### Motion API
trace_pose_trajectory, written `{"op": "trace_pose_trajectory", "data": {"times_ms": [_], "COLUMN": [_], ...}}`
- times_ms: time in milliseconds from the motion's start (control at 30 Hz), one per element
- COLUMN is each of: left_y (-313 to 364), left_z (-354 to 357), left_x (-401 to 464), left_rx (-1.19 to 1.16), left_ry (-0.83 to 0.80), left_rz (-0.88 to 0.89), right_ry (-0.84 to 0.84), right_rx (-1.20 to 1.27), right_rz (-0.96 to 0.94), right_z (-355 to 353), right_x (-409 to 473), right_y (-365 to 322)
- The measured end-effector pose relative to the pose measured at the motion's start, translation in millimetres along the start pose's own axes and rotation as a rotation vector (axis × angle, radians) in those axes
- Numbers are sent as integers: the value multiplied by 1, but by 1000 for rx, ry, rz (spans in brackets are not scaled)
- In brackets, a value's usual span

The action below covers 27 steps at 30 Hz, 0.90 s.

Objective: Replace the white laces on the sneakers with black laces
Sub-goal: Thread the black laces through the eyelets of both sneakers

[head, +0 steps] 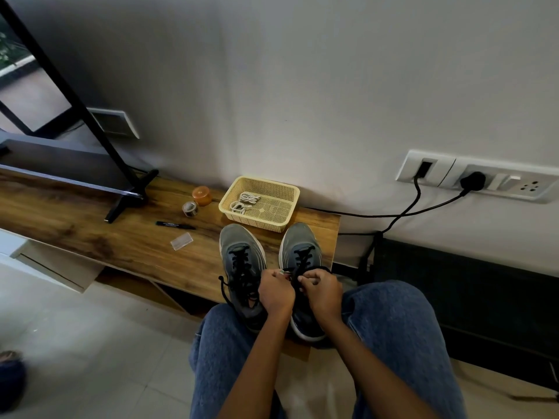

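Wood-grain shelf, perforated plastic basket, matt grey sneakers.

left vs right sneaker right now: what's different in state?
The left sneaker is untouched; both the left hand and right hand work at the right sneaker, each pinching its black lace. The left sneaker's lace ends trail loose over its side; the right sneaker's ends are held in the hands. Shared: both are grey with white soles, black-laced, toes toward the yellow basket that holds the white laces.
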<state>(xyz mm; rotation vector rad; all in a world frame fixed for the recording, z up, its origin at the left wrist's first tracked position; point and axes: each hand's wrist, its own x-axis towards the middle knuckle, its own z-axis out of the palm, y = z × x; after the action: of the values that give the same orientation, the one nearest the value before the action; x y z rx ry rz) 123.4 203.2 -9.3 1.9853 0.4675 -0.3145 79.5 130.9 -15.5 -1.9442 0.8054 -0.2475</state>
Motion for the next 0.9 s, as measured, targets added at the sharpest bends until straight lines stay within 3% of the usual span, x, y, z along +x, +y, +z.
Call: {"op": "trace_pose_trajectory", "data": {"times_ms": [400, 600, 667, 767, 900], "left_y": [19, 20, 17, 11, 16], "left_z": [-44, -99, -111, -108, -82], "left_x": [19, 48, 51, 42, 0], "left_rx": [-578, -705, -777, -558, -18], "left_ry": [215, 536, 565, 556, 459], "left_rz": [-6, -61, -85, -43, 265], "right_ry": [27, 21, 21, 12, -6], "right_rx": [1, 2, -11, -22, -44], "right_rz": [6, 5, -2, -5, -49], "right_z": [1, -1, -1, -1, -5], "right_x": [-1, -2, -3, -2, -4], "right_y": [0, 0, -1, -1, 2]}}
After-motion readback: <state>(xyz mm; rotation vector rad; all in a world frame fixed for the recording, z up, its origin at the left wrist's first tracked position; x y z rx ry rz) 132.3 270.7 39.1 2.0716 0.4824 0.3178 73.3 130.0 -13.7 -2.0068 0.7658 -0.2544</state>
